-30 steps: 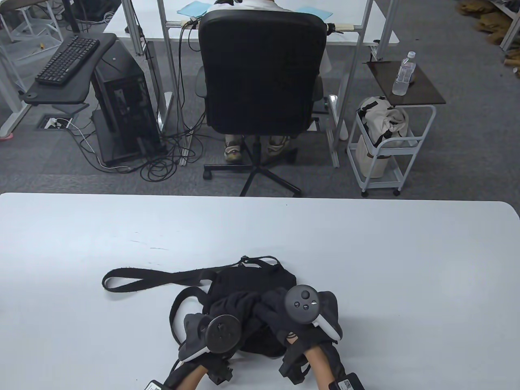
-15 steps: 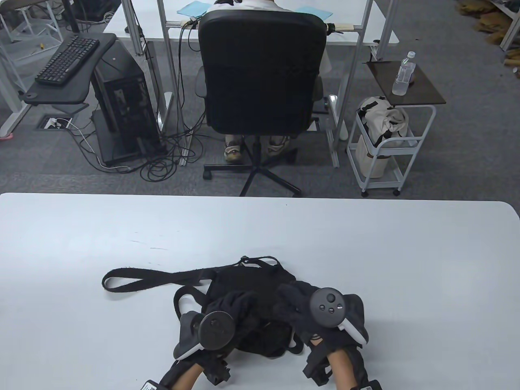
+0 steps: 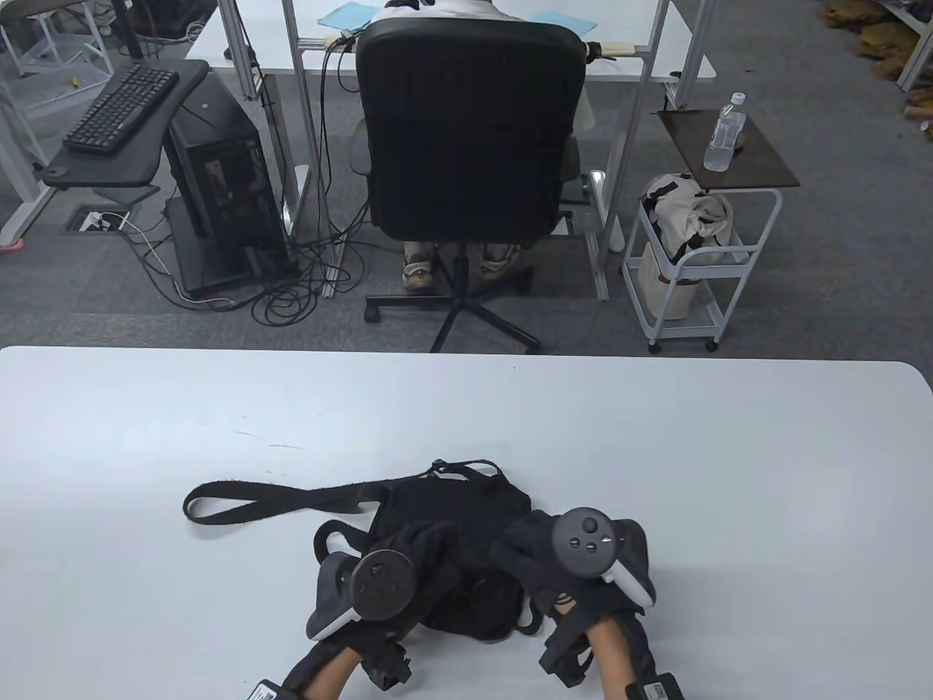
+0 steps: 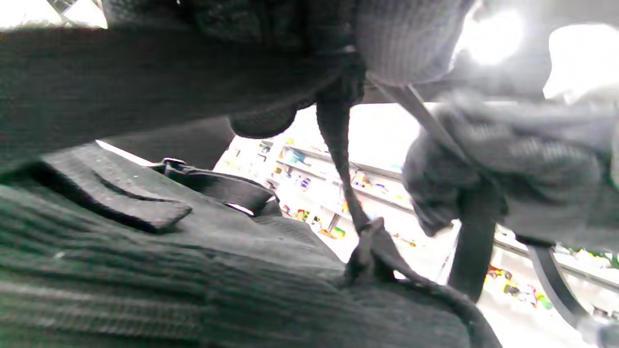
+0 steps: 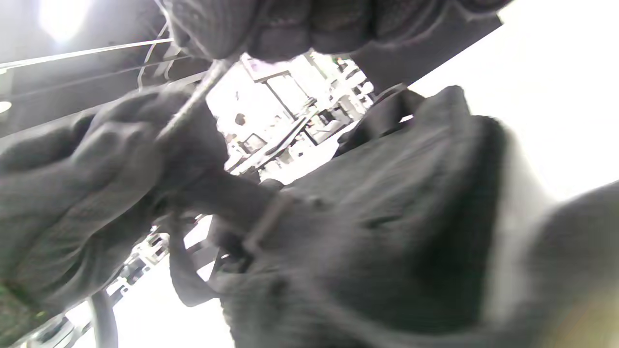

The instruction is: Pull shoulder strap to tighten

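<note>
A black bag [image 3: 452,503] lies on the white table [image 3: 656,452] near its front edge. One long shoulder strap loop [image 3: 255,499] trails off to the left. My left hand [image 3: 419,543] grips a strap on the bag's near left side, close to a buckle [image 5: 263,224]. My right hand [image 3: 521,547] is closed on a thin strap end [image 5: 193,104], which runs taut from my right fingers [image 5: 290,29] to the left hand [image 5: 96,183]. The left wrist view shows the same taut strap [image 4: 420,116] leading to the right hand [image 4: 508,164]. The hands hide the middle of the bag.
Beyond the table's far edge stand a black office chair [image 3: 466,124] with a seated person, a PC tower [image 3: 222,182], a keyboard [image 3: 120,106] and a white cart [image 3: 700,262]. White tabletop surrounds the bag on all sides.
My right hand has moved to the right, away from the left hand, and the strap between them now runs taut. The left hand has shifted slightly left. The bag stayed in place.
</note>
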